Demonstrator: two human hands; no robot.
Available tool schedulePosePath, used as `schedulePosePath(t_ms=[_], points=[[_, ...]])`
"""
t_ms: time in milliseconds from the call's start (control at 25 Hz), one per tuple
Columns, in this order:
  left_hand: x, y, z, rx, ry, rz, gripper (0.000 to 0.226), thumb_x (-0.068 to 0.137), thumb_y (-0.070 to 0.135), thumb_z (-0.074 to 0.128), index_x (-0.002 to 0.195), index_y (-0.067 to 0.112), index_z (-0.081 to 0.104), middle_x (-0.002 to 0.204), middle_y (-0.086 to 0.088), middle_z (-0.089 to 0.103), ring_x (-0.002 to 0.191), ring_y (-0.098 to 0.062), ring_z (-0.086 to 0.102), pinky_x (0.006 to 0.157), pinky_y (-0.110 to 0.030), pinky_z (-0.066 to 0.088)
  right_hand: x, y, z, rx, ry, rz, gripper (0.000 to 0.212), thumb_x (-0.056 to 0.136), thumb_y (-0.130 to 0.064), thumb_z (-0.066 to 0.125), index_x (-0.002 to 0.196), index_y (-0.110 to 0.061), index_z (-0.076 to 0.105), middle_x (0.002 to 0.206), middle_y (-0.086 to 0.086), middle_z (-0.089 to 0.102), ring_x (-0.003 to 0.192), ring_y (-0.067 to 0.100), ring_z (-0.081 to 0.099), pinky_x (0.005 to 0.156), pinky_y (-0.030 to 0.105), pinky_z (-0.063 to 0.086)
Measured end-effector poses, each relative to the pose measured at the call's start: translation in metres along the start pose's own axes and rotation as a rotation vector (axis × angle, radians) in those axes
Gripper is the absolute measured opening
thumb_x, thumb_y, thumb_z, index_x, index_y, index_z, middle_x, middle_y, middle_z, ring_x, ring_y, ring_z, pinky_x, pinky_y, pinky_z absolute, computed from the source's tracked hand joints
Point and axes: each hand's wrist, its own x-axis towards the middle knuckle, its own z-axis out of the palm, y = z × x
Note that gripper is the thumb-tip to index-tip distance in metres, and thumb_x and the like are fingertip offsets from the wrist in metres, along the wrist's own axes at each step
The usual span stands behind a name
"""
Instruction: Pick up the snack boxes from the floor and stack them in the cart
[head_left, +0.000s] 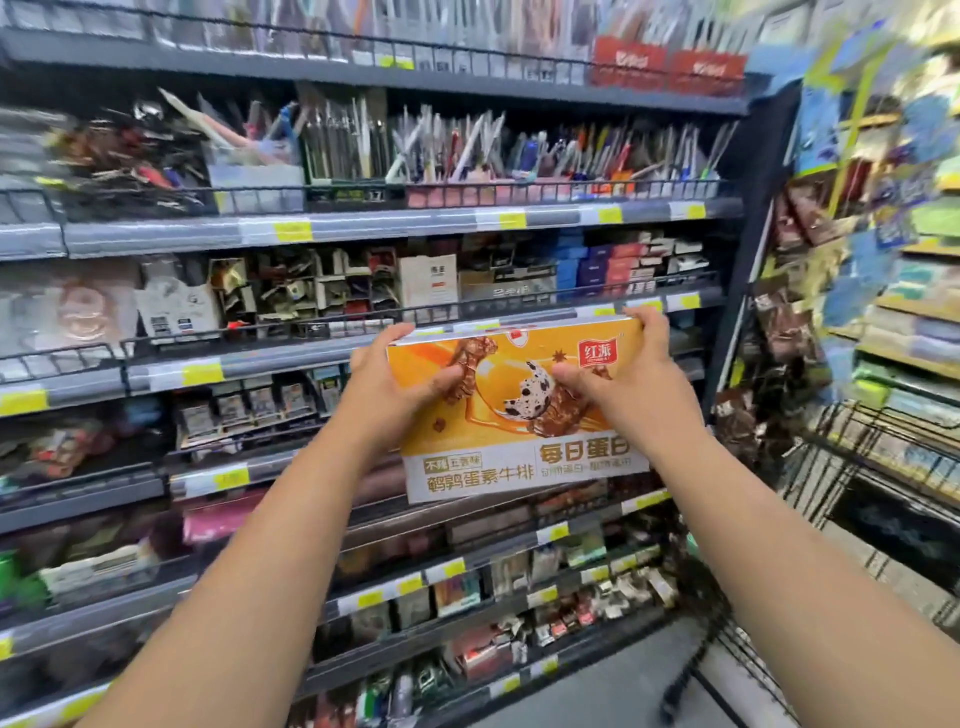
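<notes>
An orange and white snack box (514, 447) with a food picture and printed characters is held up at chest height in front of the store shelves. My left hand (395, 379) grips its upper left corner, thumb on the front face. My right hand (623, 374) grips its upper right part, thumb on the front and fingers over the top edge. The black wire cart (852, 467) stands at the right, lower than the box, and is partly cut off by my right forearm.
Grey shelves (363, 228) packed with pens, stationery and small packets fill the left and middle. A rack of snack bags (789, 322) hangs on the shelf end. More shelving (914, 312) is at the far right. Grey floor (613, 686) shows below.
</notes>
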Motion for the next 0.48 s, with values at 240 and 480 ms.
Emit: schedulePosePath(t_ms=[240,480], points=[[0.076,0.030,0.147,0.007,-0.162,0.049,0.082,0.061,0.051,0.083,0.131,0.038,0.043,0.133,-0.007,0.043,0.111,-0.025,0.054,0.098,-0.045,0.048,0.060,0.089,-0.076,-0.076,0.169,0.165,0.097,0.064,-0.072,0.069,0.137,-0.039,0.013,0.114,0.009,0.057,0.088,0.026,0.052,0.072,0.036,0.043],[0.157,0.032,0.291,-0.182,-0.348,0.122,0.076,0.062,0.045,0.085,0.126,0.035,0.046,0.127,-0.003,0.054,0.107,-0.019,0.058,0.093,-0.043,0.051,0.125,0.167,-0.121,-0.152,0.365,0.293,0.102,0.061,-0.069,0.074,0.138,-0.036,0.015,0.116,0.008,0.060,0.099,0.032,0.059,0.075,0.035,0.044]])
